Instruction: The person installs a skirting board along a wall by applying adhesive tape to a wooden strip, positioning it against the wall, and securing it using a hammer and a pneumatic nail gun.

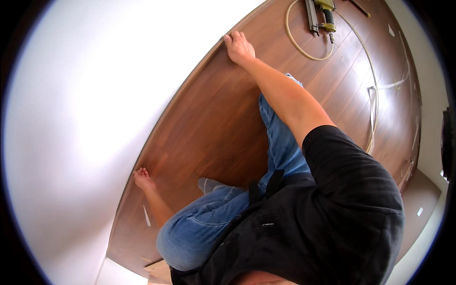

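Note:
A long, narrow brown trim strip (198, 69) runs along the foot of the white wall, where it meets the wood floor. My right hand (240, 48) is at the strip's farther stretch, its fingers curled and its thumb against the strip by the wall. Lower on the left, my left hand (144, 179) is at the same strip with fingers bent in and closed at its edge. Both arms are spread wide apart along the wall. What lies under the fingertips is partly hidden.
A yellow-green and black nail gun (327, 18) lies at the far right of the floor, joined to a pale air hose (368, 50). White strapping (373, 107) lies farther right. A pale sliver (147, 215) rests near my left forearm, and light wood pieces (159, 270) lie below.

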The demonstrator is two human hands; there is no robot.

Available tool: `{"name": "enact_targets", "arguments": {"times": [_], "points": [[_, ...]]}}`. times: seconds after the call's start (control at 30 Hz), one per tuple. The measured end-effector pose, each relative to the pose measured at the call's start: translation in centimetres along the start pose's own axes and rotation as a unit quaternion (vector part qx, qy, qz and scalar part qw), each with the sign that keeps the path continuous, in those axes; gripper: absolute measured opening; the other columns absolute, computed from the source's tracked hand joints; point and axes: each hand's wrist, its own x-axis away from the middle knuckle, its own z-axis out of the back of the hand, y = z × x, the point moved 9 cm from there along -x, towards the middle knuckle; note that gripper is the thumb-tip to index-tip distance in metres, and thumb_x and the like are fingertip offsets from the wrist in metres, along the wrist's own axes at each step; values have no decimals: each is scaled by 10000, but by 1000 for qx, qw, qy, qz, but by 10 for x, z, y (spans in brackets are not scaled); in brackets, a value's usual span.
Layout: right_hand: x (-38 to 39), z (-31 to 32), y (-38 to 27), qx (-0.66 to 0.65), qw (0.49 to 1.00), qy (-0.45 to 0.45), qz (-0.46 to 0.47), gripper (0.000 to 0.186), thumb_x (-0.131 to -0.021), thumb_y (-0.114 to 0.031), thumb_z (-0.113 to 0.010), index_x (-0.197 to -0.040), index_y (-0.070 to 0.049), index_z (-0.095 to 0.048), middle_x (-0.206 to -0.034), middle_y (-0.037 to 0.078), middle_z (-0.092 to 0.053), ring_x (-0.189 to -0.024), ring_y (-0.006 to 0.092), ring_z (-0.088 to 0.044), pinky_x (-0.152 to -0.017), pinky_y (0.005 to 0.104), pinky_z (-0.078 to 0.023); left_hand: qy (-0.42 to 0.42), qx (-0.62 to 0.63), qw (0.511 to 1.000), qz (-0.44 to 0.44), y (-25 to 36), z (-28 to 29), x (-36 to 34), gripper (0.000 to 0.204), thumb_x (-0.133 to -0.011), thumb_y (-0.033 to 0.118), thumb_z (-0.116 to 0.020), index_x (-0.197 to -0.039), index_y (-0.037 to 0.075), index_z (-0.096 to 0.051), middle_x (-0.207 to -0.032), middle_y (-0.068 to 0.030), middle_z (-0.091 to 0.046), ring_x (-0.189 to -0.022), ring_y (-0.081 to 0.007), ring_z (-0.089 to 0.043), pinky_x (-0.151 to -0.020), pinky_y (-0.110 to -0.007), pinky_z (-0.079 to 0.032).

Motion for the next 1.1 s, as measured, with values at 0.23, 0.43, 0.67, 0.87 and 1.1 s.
{"name": "enact_targets", "arguments": {"times": [0.23,0.43,0.67,0.87,1.1], "points": [[3,1,-6,4,1000,4,10,495,-1098,-522,-394,-1204,-64,-548,-1295,188,-588,-1105,453,-630,-934,535,-517,-23,13,1000,6,-14,14,-25,370,-1091,373,-525,-1160,12,-566,-1106,-89,-632,-981,-213,-604,-899,-343,-502],[10,-6,-23,-14,1000,-24,10,528,-1085,-544,-417,-1235,-51,-531,-1361,180,-548,-1140,436,-628,-934,522,-523,-18,7,1000,17,8,18,-19,417,-1088,381,-533,-1258,1,-557,-1189,-92,-624,-1062,-224,-630,-942,-339,-495],[18,-3,-10,-39,994,-103,-17,626,-1061,-561,-472,-1379,-25,-535,-1514,174,-392,-1272,407,-581,-1043,506,-505,-185,-186,963,-56,65,-46,119,504,-1079,286,-595,-1509,63,-456,-1477,-118,-529,-1260,-250,-624,-1062,-388,-488],[42,-17,-10,-28,979,-200,-8,544,-1060,-461,-520,-1395,-37,-579,-1547,209,-351,-1309,424,-567,-1106,501,-482,-274,-206,939,-42,122,-30,269,392,-1084,206,-582,-1448,71,-527,-1388,-116,-623,-1271,-259,-623,-1064,-397,-514],[70,-35,-13,118,951,-255,126,505,-1005,-389,-570,-1348,-25,-635,-1562,229,-372,-1308,431,-563,-1123,487,-465,-120,-241,817,-510,363,9,436,288,-1084,151,-572,-1300,-26,-644,-1259,-115,-693,-1175,-207,-643,-1063,-404,-525]]}}
